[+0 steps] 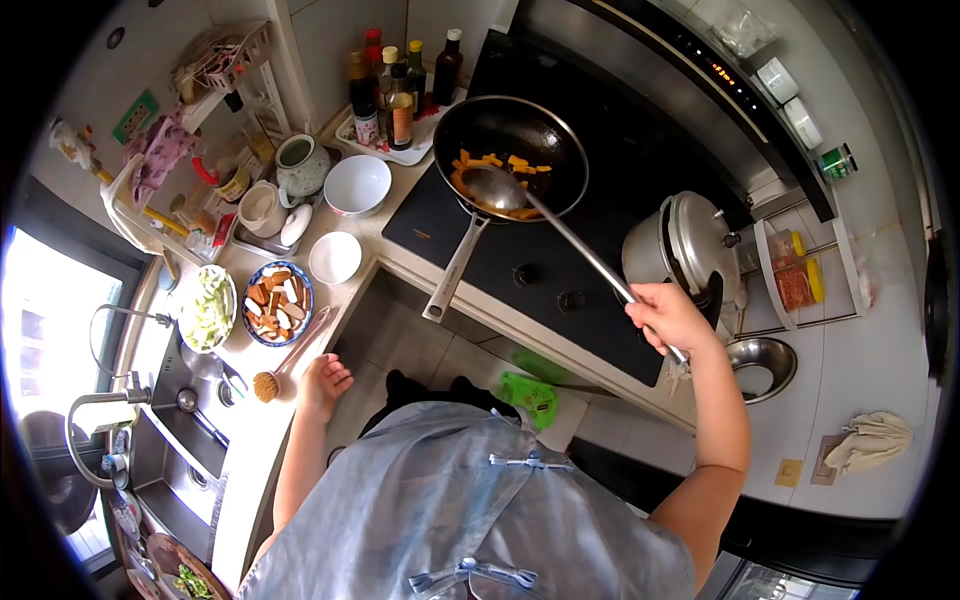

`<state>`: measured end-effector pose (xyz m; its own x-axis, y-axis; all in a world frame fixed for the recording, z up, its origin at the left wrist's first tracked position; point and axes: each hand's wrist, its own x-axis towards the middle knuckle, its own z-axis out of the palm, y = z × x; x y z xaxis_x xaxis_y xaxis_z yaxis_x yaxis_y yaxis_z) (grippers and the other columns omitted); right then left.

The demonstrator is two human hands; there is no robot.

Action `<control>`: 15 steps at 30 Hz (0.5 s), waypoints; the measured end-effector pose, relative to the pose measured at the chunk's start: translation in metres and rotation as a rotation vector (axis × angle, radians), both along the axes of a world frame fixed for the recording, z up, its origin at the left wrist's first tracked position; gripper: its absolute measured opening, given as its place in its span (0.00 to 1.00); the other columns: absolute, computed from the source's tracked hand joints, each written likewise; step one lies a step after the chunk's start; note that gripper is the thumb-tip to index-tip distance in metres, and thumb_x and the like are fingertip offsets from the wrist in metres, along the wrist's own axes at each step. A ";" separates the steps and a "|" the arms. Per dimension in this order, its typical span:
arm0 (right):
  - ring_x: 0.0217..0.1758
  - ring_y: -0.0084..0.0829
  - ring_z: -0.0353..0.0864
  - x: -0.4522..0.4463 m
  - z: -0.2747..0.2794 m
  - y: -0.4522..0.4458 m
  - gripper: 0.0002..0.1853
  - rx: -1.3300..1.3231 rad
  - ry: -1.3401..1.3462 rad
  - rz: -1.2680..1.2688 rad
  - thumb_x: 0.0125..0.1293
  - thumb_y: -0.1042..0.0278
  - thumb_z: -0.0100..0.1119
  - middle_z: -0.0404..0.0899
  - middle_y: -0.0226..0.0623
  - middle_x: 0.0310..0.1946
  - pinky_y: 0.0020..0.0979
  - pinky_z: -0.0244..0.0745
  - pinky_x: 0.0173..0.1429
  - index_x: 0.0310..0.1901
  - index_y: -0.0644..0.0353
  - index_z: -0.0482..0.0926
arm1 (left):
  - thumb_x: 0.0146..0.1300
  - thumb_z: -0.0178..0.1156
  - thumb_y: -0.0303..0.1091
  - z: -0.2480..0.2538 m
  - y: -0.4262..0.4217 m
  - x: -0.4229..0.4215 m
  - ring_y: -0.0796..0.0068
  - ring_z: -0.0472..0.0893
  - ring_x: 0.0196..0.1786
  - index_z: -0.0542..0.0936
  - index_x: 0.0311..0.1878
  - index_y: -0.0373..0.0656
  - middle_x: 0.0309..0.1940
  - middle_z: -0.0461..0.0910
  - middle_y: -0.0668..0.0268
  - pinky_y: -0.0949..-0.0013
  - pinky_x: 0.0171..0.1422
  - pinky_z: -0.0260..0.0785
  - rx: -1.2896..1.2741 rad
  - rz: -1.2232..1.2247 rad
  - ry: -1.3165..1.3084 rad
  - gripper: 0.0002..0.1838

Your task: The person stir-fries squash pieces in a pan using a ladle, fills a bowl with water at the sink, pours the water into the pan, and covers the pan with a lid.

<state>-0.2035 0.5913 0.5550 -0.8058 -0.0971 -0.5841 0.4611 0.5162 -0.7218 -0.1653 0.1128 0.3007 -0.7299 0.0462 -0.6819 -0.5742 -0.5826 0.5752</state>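
My right hand [668, 318] is closed round the long metal handle of a ladle [492, 186]. The ladle's round head rests in a dark wok [555, 150], among orange-yellow food pieces [517, 163] on the wok's near side. The wok sits on the black stove, its handle [455, 270] pointing toward me with no hand on it. My left hand [325, 385] is by the counter edge, holding nothing, its fingers loosely bent and apart. Close to it lies a brush [267, 386] with a long handle.
Left counter: a blue-rimmed bowl of brown and white pieces [299, 322], a plate of pale green slices [222, 330] and white bowls [335, 258]. Bottles [399, 110] stand behind. A pressure cooker [690, 240] is right of the wok, a metal bowl [785, 365] beyond. The sink [165, 410] is far left.
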 end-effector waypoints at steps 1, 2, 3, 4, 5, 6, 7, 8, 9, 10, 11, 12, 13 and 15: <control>0.06 0.19 0.62 -0.002 -0.008 0.000 0.11 0.045 0.005 0.020 0.65 0.71 0.47 0.63 0.28 0.14 0.23 0.54 0.10 0.25 0.61 0.63 | 0.63 0.48 0.39 0.001 0.000 0.001 0.69 0.76 0.34 0.73 0.37 0.43 0.27 0.74 0.66 0.63 0.43 0.69 0.002 -0.002 -0.001 0.10; 0.06 0.19 0.63 -0.006 -0.021 -0.001 0.10 0.090 0.009 0.041 0.64 0.71 0.47 0.63 0.28 0.15 0.23 0.54 0.10 0.25 0.62 0.64 | 0.63 0.48 0.39 0.002 0.001 0.001 0.69 0.76 0.34 0.73 0.37 0.43 0.27 0.74 0.66 0.63 0.43 0.69 0.003 -0.003 -0.003 0.10; 0.07 0.20 0.64 -0.011 -0.031 -0.006 0.10 0.121 0.023 -0.005 0.64 0.71 0.48 0.64 0.29 0.16 0.25 0.57 0.10 0.25 0.62 0.64 | 0.62 0.48 0.39 0.002 0.002 0.002 0.69 0.76 0.34 0.73 0.37 0.43 0.27 0.74 0.66 0.63 0.43 0.69 0.006 -0.009 0.004 0.10; 0.07 0.20 0.64 -0.017 -0.043 -0.008 0.10 0.143 0.069 -0.036 0.64 0.71 0.48 0.64 0.29 0.16 0.26 0.57 0.10 0.26 0.62 0.64 | 0.62 0.48 0.38 0.004 0.003 0.002 0.69 0.76 0.33 0.73 0.37 0.43 0.27 0.74 0.66 0.63 0.43 0.69 0.007 -0.014 0.011 0.10; 0.08 0.20 0.64 -0.023 -0.056 -0.009 0.10 0.163 0.119 -0.066 0.64 0.71 0.48 0.64 0.29 0.16 0.26 0.58 0.10 0.26 0.62 0.64 | 0.62 0.48 0.38 0.005 0.003 0.002 0.69 0.76 0.33 0.73 0.37 0.43 0.27 0.74 0.66 0.64 0.43 0.69 0.007 -0.018 0.022 0.10; 0.08 0.20 0.65 -0.030 -0.068 -0.009 0.09 0.181 0.172 -0.097 0.64 0.71 0.49 0.64 0.29 0.16 0.27 0.59 0.11 0.26 0.62 0.65 | 0.62 0.48 0.38 0.007 0.003 0.002 0.69 0.76 0.33 0.73 0.37 0.43 0.27 0.74 0.66 0.64 0.43 0.69 0.002 -0.015 0.026 0.09; 0.08 0.19 0.62 -0.036 -0.078 -0.008 0.09 0.152 0.196 -0.172 0.65 0.71 0.47 0.63 0.28 0.17 0.23 0.56 0.09 0.26 0.62 0.65 | 0.62 0.48 0.38 0.009 0.003 0.003 0.69 0.76 0.33 0.73 0.37 0.43 0.27 0.74 0.67 0.64 0.43 0.69 -0.003 -0.013 0.028 0.09; 0.08 0.19 0.62 -0.042 -0.086 -0.008 0.09 0.165 0.249 -0.221 0.65 0.71 0.48 0.63 0.28 0.17 0.24 0.56 0.09 0.26 0.61 0.65 | 0.62 0.48 0.38 0.010 0.003 0.004 0.69 0.76 0.33 0.73 0.37 0.43 0.27 0.74 0.67 0.64 0.43 0.69 -0.006 -0.012 0.031 0.09; 0.08 0.20 0.63 -0.047 -0.091 -0.010 0.10 0.180 0.299 -0.270 0.65 0.71 0.48 0.63 0.28 0.16 0.24 0.57 0.09 0.26 0.61 0.65 | 0.62 0.48 0.38 0.007 0.002 0.004 0.69 0.76 0.33 0.73 0.37 0.43 0.27 0.74 0.66 0.63 0.43 0.69 -0.001 0.000 0.025 0.09; 0.08 0.20 0.63 -0.052 -0.097 -0.011 0.10 0.196 0.346 -0.320 0.64 0.70 0.48 0.63 0.28 0.16 0.25 0.57 0.10 0.26 0.61 0.65 | 0.62 0.48 0.38 0.003 -0.001 0.006 0.69 0.76 0.33 0.73 0.37 0.43 0.26 0.75 0.66 0.63 0.43 0.69 0.005 0.011 0.017 0.09; 0.08 0.21 0.64 -0.058 -0.106 -0.013 0.10 0.238 0.398 -0.336 0.64 0.69 0.49 0.64 0.29 0.16 0.26 0.59 0.10 0.26 0.61 0.65 | 0.62 0.48 0.38 -0.002 -0.002 0.008 0.69 0.76 0.33 0.73 0.37 0.43 0.26 0.75 0.66 0.63 0.43 0.69 0.010 0.022 0.007 0.09; 0.09 0.22 0.65 -0.062 -0.108 -0.020 0.10 0.260 0.410 -0.364 0.65 0.69 0.49 0.64 0.30 0.16 0.27 0.59 0.10 0.26 0.62 0.65 | 0.62 0.48 0.38 -0.001 -0.001 0.010 0.69 0.76 0.33 0.73 0.37 0.43 0.26 0.75 0.66 0.63 0.43 0.69 0.005 0.010 0.009 0.09; 0.09 0.22 0.65 -0.065 -0.114 -0.026 0.10 0.266 0.391 -0.387 0.65 0.69 0.48 0.64 0.30 0.16 0.27 0.60 0.10 0.26 0.62 0.65 | 0.62 0.48 0.38 0.000 0.000 0.011 0.69 0.76 0.33 0.73 0.37 0.43 0.26 0.75 0.66 0.63 0.43 0.70 -0.001 0.000 0.013 0.09; 0.10 0.22 0.65 -0.071 -0.127 -0.031 0.10 0.206 0.356 -0.402 0.65 0.70 0.48 0.65 0.31 0.16 0.27 0.60 0.10 0.26 0.62 0.66 | 0.62 0.48 0.38 0.004 0.000 0.011 0.70 0.76 0.33 0.73 0.37 0.43 0.26 0.75 0.66 0.63 0.43 0.70 -0.006 -0.008 0.023 0.10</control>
<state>-0.2744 0.5606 0.4276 -0.9064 0.3444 -0.2447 0.3971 0.4968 -0.7717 -0.1547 0.1128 0.3044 -0.7454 0.0477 -0.6649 -0.5650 -0.5747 0.5921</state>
